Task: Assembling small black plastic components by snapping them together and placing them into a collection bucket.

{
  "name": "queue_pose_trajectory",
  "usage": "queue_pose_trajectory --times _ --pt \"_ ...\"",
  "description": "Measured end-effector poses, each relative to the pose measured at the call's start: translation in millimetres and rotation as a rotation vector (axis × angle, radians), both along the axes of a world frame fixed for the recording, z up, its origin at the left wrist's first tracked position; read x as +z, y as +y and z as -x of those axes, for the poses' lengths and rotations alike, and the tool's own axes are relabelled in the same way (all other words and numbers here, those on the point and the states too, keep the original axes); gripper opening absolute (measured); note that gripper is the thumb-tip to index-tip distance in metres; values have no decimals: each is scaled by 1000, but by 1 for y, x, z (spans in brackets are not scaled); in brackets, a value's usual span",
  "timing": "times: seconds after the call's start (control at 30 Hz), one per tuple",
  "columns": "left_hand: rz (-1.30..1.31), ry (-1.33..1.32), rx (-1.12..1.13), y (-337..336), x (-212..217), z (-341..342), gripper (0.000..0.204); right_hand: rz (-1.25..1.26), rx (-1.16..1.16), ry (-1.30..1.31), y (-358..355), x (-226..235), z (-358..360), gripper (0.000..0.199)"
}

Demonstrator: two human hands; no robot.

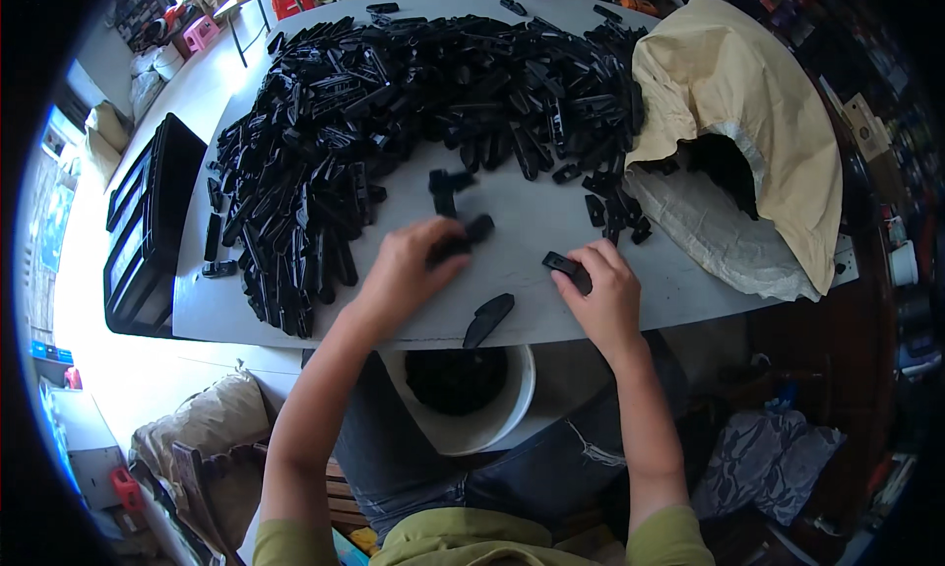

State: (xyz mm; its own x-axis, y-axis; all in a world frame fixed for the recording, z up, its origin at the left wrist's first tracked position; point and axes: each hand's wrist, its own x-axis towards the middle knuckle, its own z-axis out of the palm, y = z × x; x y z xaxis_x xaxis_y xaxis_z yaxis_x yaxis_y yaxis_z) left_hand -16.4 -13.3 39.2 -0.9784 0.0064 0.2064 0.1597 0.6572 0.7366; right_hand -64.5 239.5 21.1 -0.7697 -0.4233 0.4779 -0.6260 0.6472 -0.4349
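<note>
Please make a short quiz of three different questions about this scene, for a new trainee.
1. True or false: the left hand rests on a black plastic part on the grey table.
2. Multiple choice: where does the white bucket stand? A) on the table; B) below the table's near edge, between the person's knees; C) inside the tan sack.
3. Fill in: the big pile of black parts lies on the far side and the ____ side of the table.

Key
1. True
2. B
3. left
</note>
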Motion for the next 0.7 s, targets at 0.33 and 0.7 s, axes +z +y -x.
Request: queue_pose_trajectory --times 0.33,0.7 --pt "140 261 -188 11 -14 -2 28 237 217 -169 -36 -6 12 27" --pt "-51 102 -281 1 -13 6 21 143 345 -311 -20 1 11 26"
